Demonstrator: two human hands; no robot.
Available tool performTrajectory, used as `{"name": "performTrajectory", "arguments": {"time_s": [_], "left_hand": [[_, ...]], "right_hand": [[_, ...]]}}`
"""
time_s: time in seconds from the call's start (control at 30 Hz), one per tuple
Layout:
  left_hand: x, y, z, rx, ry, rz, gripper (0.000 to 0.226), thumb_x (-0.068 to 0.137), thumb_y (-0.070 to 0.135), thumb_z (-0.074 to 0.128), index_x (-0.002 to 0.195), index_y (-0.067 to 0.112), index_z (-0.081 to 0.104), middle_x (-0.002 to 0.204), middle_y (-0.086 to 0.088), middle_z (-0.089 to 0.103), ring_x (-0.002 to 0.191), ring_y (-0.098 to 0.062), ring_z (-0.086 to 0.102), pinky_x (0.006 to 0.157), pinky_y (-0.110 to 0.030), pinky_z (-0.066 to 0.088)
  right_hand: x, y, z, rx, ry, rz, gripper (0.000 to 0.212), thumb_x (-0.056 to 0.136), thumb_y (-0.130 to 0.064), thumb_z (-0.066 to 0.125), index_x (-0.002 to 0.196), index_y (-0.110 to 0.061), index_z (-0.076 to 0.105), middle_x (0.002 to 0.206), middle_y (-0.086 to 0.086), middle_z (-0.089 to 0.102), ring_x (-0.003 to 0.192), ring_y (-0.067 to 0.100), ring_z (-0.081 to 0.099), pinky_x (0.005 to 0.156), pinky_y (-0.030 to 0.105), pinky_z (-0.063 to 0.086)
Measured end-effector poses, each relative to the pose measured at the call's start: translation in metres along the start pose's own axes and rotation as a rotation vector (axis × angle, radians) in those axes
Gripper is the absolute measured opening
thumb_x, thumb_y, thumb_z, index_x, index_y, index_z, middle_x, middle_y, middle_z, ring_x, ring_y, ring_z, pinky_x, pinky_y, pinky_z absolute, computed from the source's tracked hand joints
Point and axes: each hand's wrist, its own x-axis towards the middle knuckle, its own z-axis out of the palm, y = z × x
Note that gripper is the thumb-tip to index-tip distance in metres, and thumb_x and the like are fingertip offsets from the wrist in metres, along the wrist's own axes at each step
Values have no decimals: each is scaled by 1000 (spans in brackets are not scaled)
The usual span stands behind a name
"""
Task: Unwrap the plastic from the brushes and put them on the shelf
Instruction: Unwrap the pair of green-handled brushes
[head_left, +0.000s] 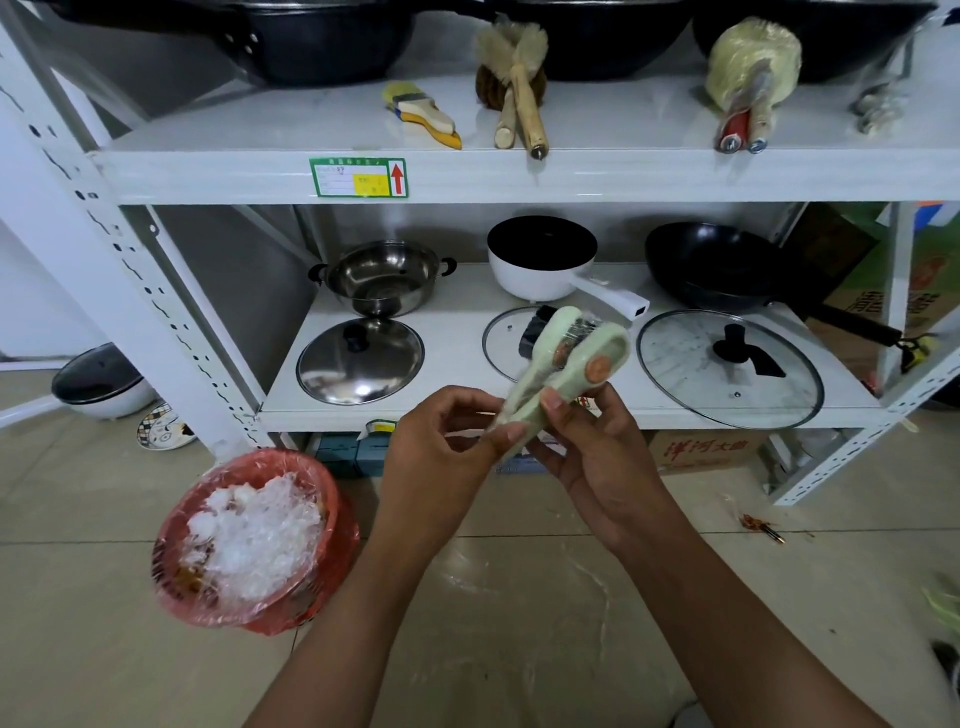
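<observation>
I hold a bundle of pale green brushes (566, 364) wrapped in clear plastic, in front of the lower shelf. My right hand (587, 447) grips the handles from below, thumb on top. My left hand (447, 441) pinches the plastic at the handle end. On the upper shelf (597, 171) lie a yellow-handled flat brush (423, 115), two wooden-handled bristle brushes (517, 73) and a pale bundle of brushes (750, 78) that looks still wrapped.
A red-lined bin (249, 540) with crumpled clear plastic stands on the floor at the left. The lower shelf holds a steel pot (382, 278), a white saucepan (545, 260), a black wok (722, 267) and three lids. Cardboard boxes sit under the shelf.
</observation>
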Motion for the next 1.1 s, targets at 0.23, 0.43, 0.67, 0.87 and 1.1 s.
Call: {"name": "performTrajectory", "arguments": {"time_s": [0.23, 0.43, 0.67, 0.87, 1.1], "left_hand": [[-1, -5, -4, 343, -38, 346, 15, 92, 20, 74, 106, 20, 79, 95, 13, 74, 84, 0, 70, 72, -9, 53], [2, -10, -9, 559, -97, 531, 14, 94, 20, 73, 106, 18, 79, 97, 7, 78, 80, -4, 70, 71, -29, 62], [1, -11, -5, 625, -66, 522, 10, 94, 26, 72, 97, 18, 77, 89, 9, 75, 74, -3, 65, 66, -32, 60], [0, -6, -3, 475, -31, 387, 4, 89, 19, 76, 93, 18, 77, 87, 13, 73, 76, -1, 69, 70, -17, 58], [-2, -3, 4, 124, 17, 84, 15, 92, 35, 72, 106, 31, 68, 95, 17, 74, 83, -1, 72, 67, -21, 60]], "right_hand": [[2, -5, -5, -144, 45, -48, 34, 97, -8, 65, 128, -2, 51, 119, 11, 76, 111, 29, 73, 90, 44, 61], [4, -2, -7, -263, 55, -71, 22, 94, -9, 69, 110, -9, 54, 110, 10, 78, 100, 27, 76, 85, 44, 61], [5, -2, -7, -261, 57, -69, 23, 94, -11, 70, 111, -9, 55, 110, 10, 78, 103, 29, 75, 85, 45, 61], [5, -3, -9, -270, 53, -59, 21, 97, -14, 68, 113, -9, 55, 111, 9, 78, 104, 28, 75, 91, 48, 60], [-1, -4, -2, -296, -69, -37, 28, 98, -11, 65, 121, 0, 54, 111, 12, 78, 103, 27, 76, 84, 38, 60]]}}
